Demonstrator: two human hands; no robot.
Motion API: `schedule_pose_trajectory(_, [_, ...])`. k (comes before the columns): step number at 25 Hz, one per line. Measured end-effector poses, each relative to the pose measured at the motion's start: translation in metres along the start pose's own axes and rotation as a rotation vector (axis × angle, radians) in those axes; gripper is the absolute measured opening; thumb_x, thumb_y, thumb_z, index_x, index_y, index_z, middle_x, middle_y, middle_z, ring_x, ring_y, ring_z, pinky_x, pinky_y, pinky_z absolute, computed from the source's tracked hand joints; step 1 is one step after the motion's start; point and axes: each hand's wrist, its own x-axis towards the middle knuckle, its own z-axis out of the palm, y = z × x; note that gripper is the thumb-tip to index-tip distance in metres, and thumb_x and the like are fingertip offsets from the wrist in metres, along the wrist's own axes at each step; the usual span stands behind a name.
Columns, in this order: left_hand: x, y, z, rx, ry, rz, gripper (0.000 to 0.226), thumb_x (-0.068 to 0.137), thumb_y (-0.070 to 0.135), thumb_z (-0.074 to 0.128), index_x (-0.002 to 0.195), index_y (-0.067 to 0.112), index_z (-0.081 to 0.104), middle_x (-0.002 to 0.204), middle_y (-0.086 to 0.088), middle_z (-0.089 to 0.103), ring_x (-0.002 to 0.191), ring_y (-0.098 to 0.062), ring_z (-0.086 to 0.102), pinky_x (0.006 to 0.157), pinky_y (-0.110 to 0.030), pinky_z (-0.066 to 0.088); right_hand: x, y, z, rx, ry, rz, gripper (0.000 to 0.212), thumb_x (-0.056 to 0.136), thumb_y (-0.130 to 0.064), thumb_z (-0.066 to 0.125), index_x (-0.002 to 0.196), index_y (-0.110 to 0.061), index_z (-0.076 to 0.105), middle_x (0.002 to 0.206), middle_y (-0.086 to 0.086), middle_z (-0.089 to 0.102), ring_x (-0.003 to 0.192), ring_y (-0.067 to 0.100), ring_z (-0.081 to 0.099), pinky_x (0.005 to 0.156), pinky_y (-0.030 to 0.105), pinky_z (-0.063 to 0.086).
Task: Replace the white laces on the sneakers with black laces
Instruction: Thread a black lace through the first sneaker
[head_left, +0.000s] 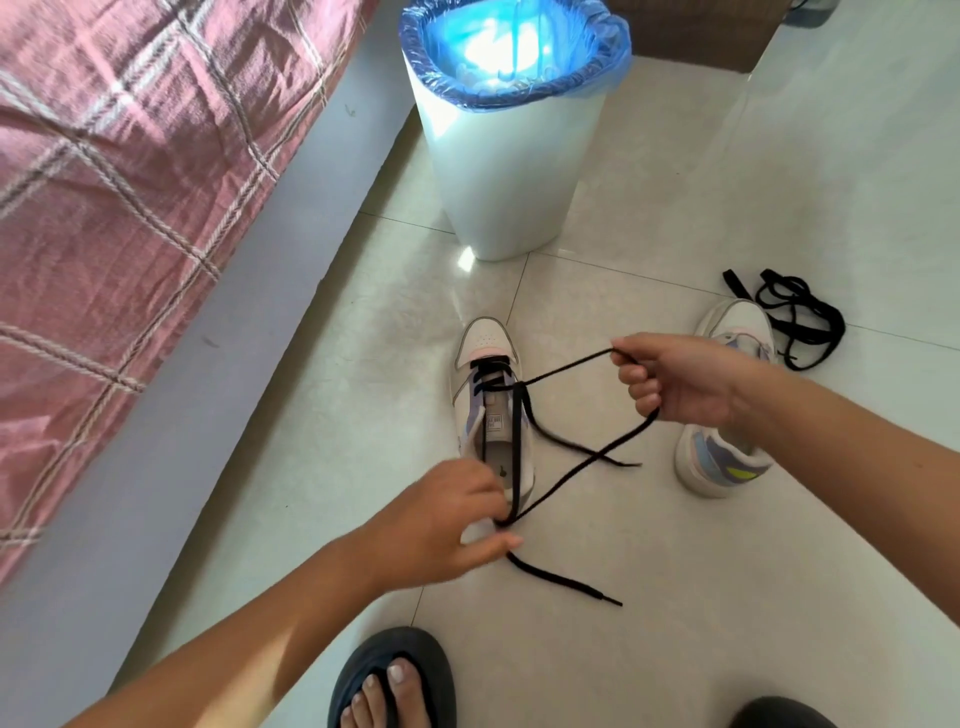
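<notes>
1. The left hand (445, 519) pinches a black lace (576, 470) between thumb and fingers, just at the heel end of the nearer sneaker (491, 410); the hand is a little blurred, so the exact finger placement is hard to read.
2. The right hand (675, 379) is curled around the other run of the same lace, held up and off to the side, well apart from the left hand. The lace passes through its fist and loops down below it.
3. That sneaker sits on the tiled floor (675, 571) between the two hands, toe pointing away from the person. The black lace is threaded through only its eyelets nearest the toe, and both runs stretch out from there to the hands.
4. One free end of the lace trails on the floor just past the left thumb (its plastic tip lies toward the right).
5. The second sneaker (727, 405) stands partly hidden behind the right hand and wrist.
6. A loose black lace (795, 317) lies in a tangle on the floor beyond the right hand, touching or just beside that second sneaker's toe.
7. A white bin (506, 156) with a blue liner stands farther out, beyond both hands.
8. A pink checked bedcover (130, 208) lies out past the left arm.
9. A foot in a dark sandal (392, 680) is below the left forearm.
</notes>
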Motion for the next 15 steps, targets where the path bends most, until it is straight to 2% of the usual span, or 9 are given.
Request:
schedule_pose_trajectory(3, [-0.033,0.002,0.005,-0.062,-0.112,-0.09,0.045,0.097,0.04,0.04,0.074,0.011,0.067,0.074,0.001,0.062,0.08,-0.013,0.057,0.081,-0.024,0.043,0.003,-0.022,-0.016,0.043,-0.012,-0.07,0.034,0.093,-0.033,0.05,0.064,-0.019,0.041,0.044,-0.007,0.032,0.034,0.006,0.027,0.034,0.013,0.029])
schedule_pose_trajectory(5, [-0.056,-0.005,0.006,-0.131,-0.157,-0.292,0.058,0.097,0.048,0.025,0.071,0.014,0.065,0.07,0.002,0.059,0.072,-0.008,0.052,0.074,-0.022,0.041,0.003,-0.033,-0.03,0.099,0.013,-0.13,0.034,0.093,-0.032,0.051,0.063,-0.02,0.038,0.044,-0.007,0.032,0.035,0.006,0.028,0.034,0.013,0.029])
schedule_pose_trajectory(7, [-0.078,-0.019,0.009,-0.107,-0.297,-0.551,0.065,0.094,0.056,0.018,0.073,0.012,0.061,0.075,-0.003,0.058,0.071,-0.012,0.053,0.074,-0.027,0.043,0.002,-0.043,-0.043,0.102,0.052,-0.184,0.03,0.092,-0.027,0.052,0.067,-0.021,0.038,0.047,-0.007,0.034,0.037,0.005,0.029,0.033,0.013,0.029])
schedule_pose_trajectory(8, [-0.088,-0.027,0.013,-0.063,-0.406,-0.63,0.063,0.095,0.056,0.018,0.073,0.012,0.058,0.077,-0.006,0.057,0.07,-0.016,0.051,0.074,-0.03,0.043,0.001,-0.046,-0.048,0.079,0.071,-0.207,0.026,0.092,-0.024,0.051,0.069,-0.021,0.039,0.047,-0.007,0.034,0.037,0.005,0.028,0.033,0.013,0.028])
schedule_pose_trajectory(10, [-0.106,-0.04,0.02,-0.039,-0.595,-0.776,0.05,0.098,0.051,0.021,0.073,0.021,0.053,0.079,0.0,0.054,0.07,-0.015,0.047,0.071,-0.027,0.04,0.0,-0.052,-0.058,0.042,0.1,-0.24,0.022,0.092,-0.021,0.051,0.073,-0.021,0.04,0.048,-0.007,0.034,0.036,0.004,0.027,0.031,0.013,0.027])
schedule_pose_trajectory(13, [-0.119,-0.049,0.021,-0.038,-0.726,-0.902,0.034,0.098,0.037,0.032,0.077,0.02,0.053,0.082,0.005,0.05,0.074,-0.012,0.045,0.063,-0.022,0.034,-0.005,-0.059,-0.067,0.037,0.092,-0.262,0.021,0.092,-0.023,0.053,0.074,-0.02,0.042,0.052,-0.007,0.036,0.037,0.003,0.027,0.03,0.011,0.026])
schedule_pose_trajectory(14, [-0.117,-0.047,0.018,0.017,-0.746,-0.902,0.03,0.097,0.033,0.034,0.082,0.019,0.055,0.086,0.004,0.051,0.077,-0.013,0.047,0.063,-0.022,0.035,-0.008,-0.061,-0.068,0.028,0.074,-0.265,0.021,0.092,-0.024,0.053,0.074,-0.02,0.043,0.053,-0.007,0.037,0.038,0.002,0.029,0.03,0.011,0.026])
schedule_pose_trajectory(15, [-0.108,-0.045,0.012,0.059,-0.699,-0.911,0.027,0.097,0.03,0.035,0.086,0.018,0.057,0.09,0.003,0.055,0.081,-0.013,0.052,0.066,-0.023,0.038,-0.011,-0.062,-0.067,0.0,0.055,-0.269,0.021,0.092,-0.025,0.053,0.074,-0.019,0.044,0.053,-0.007,0.038,0.039,0.003,0.031,0.03,0.011,0.028])
